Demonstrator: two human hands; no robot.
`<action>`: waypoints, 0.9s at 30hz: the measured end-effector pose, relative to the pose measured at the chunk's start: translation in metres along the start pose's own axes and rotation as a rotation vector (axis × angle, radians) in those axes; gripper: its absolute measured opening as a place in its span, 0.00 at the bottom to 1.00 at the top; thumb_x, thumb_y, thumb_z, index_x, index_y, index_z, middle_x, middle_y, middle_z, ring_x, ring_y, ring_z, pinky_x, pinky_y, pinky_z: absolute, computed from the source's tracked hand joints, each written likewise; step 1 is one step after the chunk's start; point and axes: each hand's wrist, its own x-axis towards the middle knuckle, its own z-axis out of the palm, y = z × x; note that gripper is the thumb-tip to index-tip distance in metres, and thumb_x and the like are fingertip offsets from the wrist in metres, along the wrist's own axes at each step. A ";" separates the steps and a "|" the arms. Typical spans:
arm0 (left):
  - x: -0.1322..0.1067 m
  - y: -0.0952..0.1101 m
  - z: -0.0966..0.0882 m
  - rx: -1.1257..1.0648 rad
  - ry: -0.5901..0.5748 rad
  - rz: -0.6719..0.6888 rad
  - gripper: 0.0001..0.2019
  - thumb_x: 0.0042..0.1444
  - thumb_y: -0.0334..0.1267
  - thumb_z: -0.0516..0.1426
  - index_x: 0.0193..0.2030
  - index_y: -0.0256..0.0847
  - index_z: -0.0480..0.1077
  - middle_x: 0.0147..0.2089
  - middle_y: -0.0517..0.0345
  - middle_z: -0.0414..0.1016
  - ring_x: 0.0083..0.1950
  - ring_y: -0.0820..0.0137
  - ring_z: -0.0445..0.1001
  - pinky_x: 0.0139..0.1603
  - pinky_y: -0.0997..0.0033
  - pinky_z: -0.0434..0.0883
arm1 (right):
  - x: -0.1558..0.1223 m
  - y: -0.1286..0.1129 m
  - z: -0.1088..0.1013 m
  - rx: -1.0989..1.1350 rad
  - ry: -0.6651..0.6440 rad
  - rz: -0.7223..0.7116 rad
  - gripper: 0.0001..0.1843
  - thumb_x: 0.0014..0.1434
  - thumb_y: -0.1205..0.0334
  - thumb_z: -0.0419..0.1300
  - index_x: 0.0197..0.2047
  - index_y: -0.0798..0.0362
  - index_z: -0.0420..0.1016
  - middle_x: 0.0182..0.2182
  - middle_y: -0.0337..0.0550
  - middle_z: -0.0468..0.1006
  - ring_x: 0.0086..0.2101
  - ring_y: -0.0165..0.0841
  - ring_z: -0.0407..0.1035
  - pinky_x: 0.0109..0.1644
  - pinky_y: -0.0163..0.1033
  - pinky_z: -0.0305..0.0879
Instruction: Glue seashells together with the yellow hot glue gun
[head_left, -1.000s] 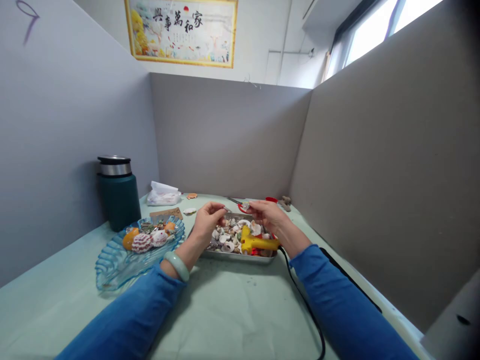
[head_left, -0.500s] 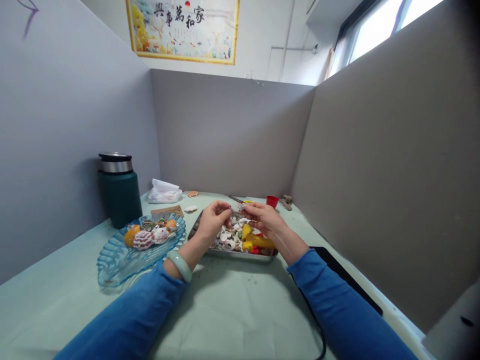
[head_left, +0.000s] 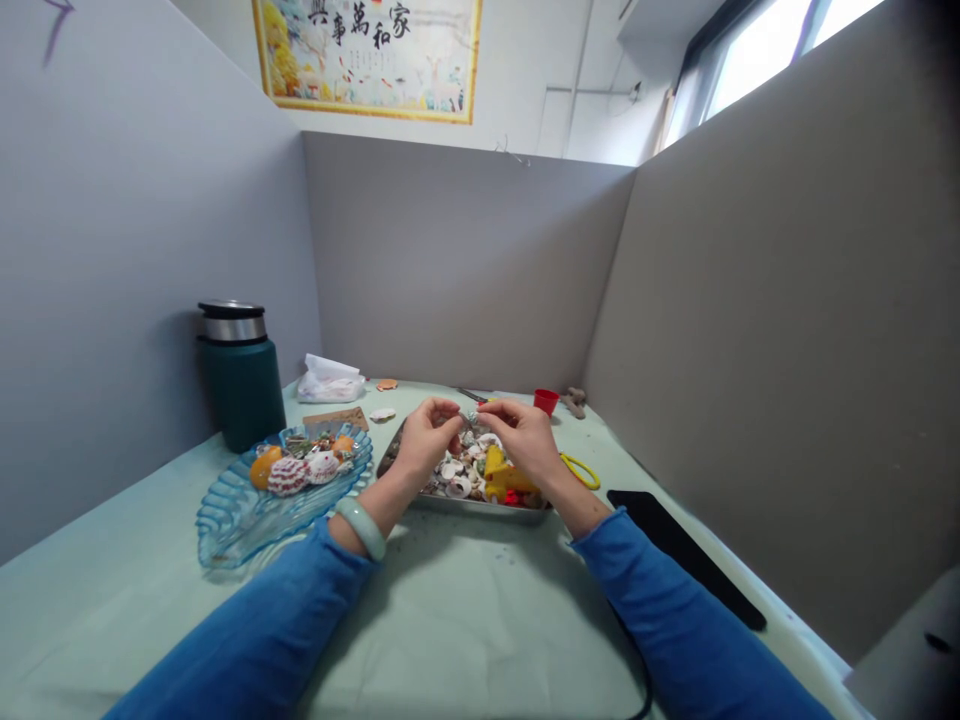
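My left hand (head_left: 431, 440) and my right hand (head_left: 521, 437) are raised over a metal tray (head_left: 480, 509), their pinched fingertips almost meeting. Between them is a small silvery-white piece (head_left: 472, 418), held by my right fingers; it is too small to name. What my left fingers pinch, if anything, does not show. Below, the tray holds many shells (head_left: 459, 488), mostly white. A yellow glue gun (head_left: 496, 475) lies in its right part, partly hidden by my right hand, with something red beside it.
On the left stand a blue glass dish (head_left: 240, 520) of shells and trinkets and a dark green flask (head_left: 241, 395). Behind are a tissue pack (head_left: 330, 382) and a red cup (head_left: 546, 402). Yellow-handled scissors (head_left: 581, 472) and a black flat pad (head_left: 686, 560) lie right. Grey partitions enclose the table.
My right hand has moved slightly left and turned, bringing the small piece closer to my left fingertips. A yellow handle loop now shows beside my right wrist. My left hand is nearly still.
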 end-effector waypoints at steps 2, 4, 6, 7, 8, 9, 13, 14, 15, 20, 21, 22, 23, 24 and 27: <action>0.000 -0.001 0.000 0.020 -0.003 0.009 0.13 0.44 0.38 0.61 0.35 0.38 0.64 0.24 0.65 0.68 0.16 0.78 0.66 0.17 0.77 0.63 | -0.001 0.001 0.001 -0.029 0.011 -0.027 0.08 0.53 0.60 0.59 0.33 0.53 0.78 0.30 0.41 0.79 0.31 0.32 0.70 0.36 0.35 0.64; 0.000 -0.002 -0.001 0.031 -0.003 0.010 0.12 0.44 0.39 0.61 0.34 0.38 0.65 0.24 0.66 0.68 0.16 0.78 0.66 0.17 0.78 0.63 | -0.002 0.001 0.002 -0.042 0.021 -0.045 0.07 0.53 0.60 0.60 0.33 0.52 0.78 0.30 0.41 0.79 0.30 0.32 0.71 0.36 0.35 0.64; 0.001 -0.003 -0.001 0.039 0.006 0.011 0.12 0.43 0.39 0.61 0.34 0.38 0.65 0.24 0.65 0.68 0.16 0.78 0.66 0.17 0.78 0.63 | -0.002 0.001 0.002 -0.055 0.024 -0.054 0.06 0.53 0.61 0.60 0.32 0.52 0.78 0.30 0.40 0.79 0.30 0.32 0.71 0.35 0.35 0.64; 0.001 -0.003 0.000 0.043 0.011 0.013 0.12 0.43 0.39 0.61 0.34 0.37 0.65 0.24 0.65 0.68 0.16 0.79 0.66 0.17 0.78 0.62 | -0.002 0.001 0.002 -0.062 0.024 -0.057 0.06 0.53 0.61 0.60 0.32 0.52 0.78 0.29 0.40 0.79 0.30 0.32 0.71 0.35 0.35 0.64; 0.001 -0.003 0.000 0.047 0.015 0.015 0.12 0.43 0.39 0.61 0.33 0.37 0.65 0.25 0.65 0.68 0.16 0.79 0.66 0.17 0.78 0.62 | -0.002 0.001 0.002 -0.069 0.022 -0.059 0.06 0.53 0.61 0.60 0.32 0.51 0.78 0.29 0.40 0.79 0.30 0.32 0.71 0.35 0.35 0.64; 0.002 -0.004 0.000 0.051 0.017 0.017 0.12 0.43 0.39 0.61 0.33 0.37 0.65 0.25 0.65 0.68 0.16 0.79 0.66 0.17 0.78 0.62 | -0.002 0.000 0.001 -0.075 0.018 -0.062 0.06 0.53 0.61 0.60 0.32 0.51 0.78 0.29 0.40 0.79 0.29 0.32 0.71 0.35 0.35 0.64; 0.002 -0.006 -0.001 0.061 0.014 0.028 0.11 0.44 0.38 0.61 0.33 0.37 0.65 0.25 0.65 0.69 0.16 0.79 0.66 0.17 0.78 0.62 | -0.002 0.000 0.002 -0.082 0.005 -0.074 0.06 0.54 0.61 0.60 0.32 0.51 0.78 0.29 0.40 0.79 0.29 0.32 0.71 0.34 0.35 0.64; 0.002 -0.006 -0.001 0.064 0.014 0.031 0.11 0.44 0.38 0.61 0.33 0.37 0.65 0.26 0.65 0.69 0.16 0.79 0.66 0.17 0.78 0.62 | -0.002 0.001 0.002 -0.084 0.005 -0.076 0.06 0.54 0.61 0.60 0.32 0.51 0.78 0.29 0.40 0.79 0.29 0.32 0.70 0.34 0.35 0.64; 0.002 -0.006 -0.001 0.068 0.013 0.035 0.11 0.44 0.38 0.60 0.33 0.38 0.65 0.26 0.64 0.69 0.17 0.79 0.66 0.17 0.78 0.62 | -0.002 0.002 0.002 -0.086 0.009 -0.076 0.06 0.54 0.61 0.60 0.32 0.51 0.78 0.29 0.40 0.79 0.29 0.32 0.70 0.34 0.35 0.64; 0.003 -0.008 -0.002 0.103 0.008 0.050 0.10 0.45 0.37 0.60 0.34 0.37 0.65 0.27 0.64 0.69 0.17 0.79 0.66 0.17 0.78 0.62 | -0.003 0.004 0.003 -0.092 0.012 -0.075 0.06 0.53 0.61 0.60 0.32 0.51 0.78 0.28 0.41 0.79 0.29 0.32 0.71 0.34 0.35 0.64; 0.004 -0.009 -0.002 0.112 0.011 0.051 0.10 0.45 0.37 0.60 0.34 0.37 0.65 0.27 0.64 0.69 0.17 0.79 0.66 0.17 0.78 0.62 | -0.003 0.004 0.003 -0.095 0.010 -0.076 0.06 0.54 0.61 0.60 0.32 0.51 0.78 0.28 0.41 0.79 0.29 0.32 0.71 0.34 0.36 0.64; 0.004 -0.010 -0.002 0.122 0.013 0.053 0.10 0.45 0.37 0.60 0.34 0.38 0.65 0.26 0.64 0.69 0.17 0.79 0.66 0.17 0.78 0.62 | -0.003 0.004 0.003 -0.101 0.008 -0.081 0.06 0.54 0.61 0.60 0.32 0.51 0.78 0.29 0.41 0.79 0.29 0.32 0.71 0.35 0.36 0.64; 0.004 -0.010 -0.003 0.132 0.013 0.055 0.10 0.45 0.37 0.59 0.34 0.38 0.65 0.26 0.64 0.69 0.17 0.79 0.66 0.17 0.78 0.62 | -0.003 0.003 0.003 -0.109 0.009 -0.087 0.06 0.54 0.61 0.60 0.32 0.51 0.78 0.29 0.41 0.79 0.30 0.33 0.71 0.35 0.36 0.64; 0.004 -0.011 -0.003 0.142 0.013 0.058 0.10 0.45 0.37 0.59 0.33 0.38 0.65 0.26 0.64 0.69 0.16 0.79 0.66 0.17 0.79 0.61 | -0.004 0.003 0.003 -0.119 0.011 -0.095 0.05 0.54 0.61 0.60 0.32 0.51 0.78 0.29 0.42 0.79 0.30 0.33 0.71 0.36 0.36 0.64; 0.005 -0.012 -0.004 0.156 0.012 0.056 0.09 0.45 0.37 0.59 0.33 0.38 0.65 0.25 0.64 0.68 0.16 0.78 0.66 0.17 0.79 0.60 | -0.005 0.003 0.004 -0.142 0.017 -0.110 0.05 0.53 0.62 0.61 0.31 0.51 0.78 0.30 0.42 0.79 0.31 0.33 0.70 0.37 0.37 0.64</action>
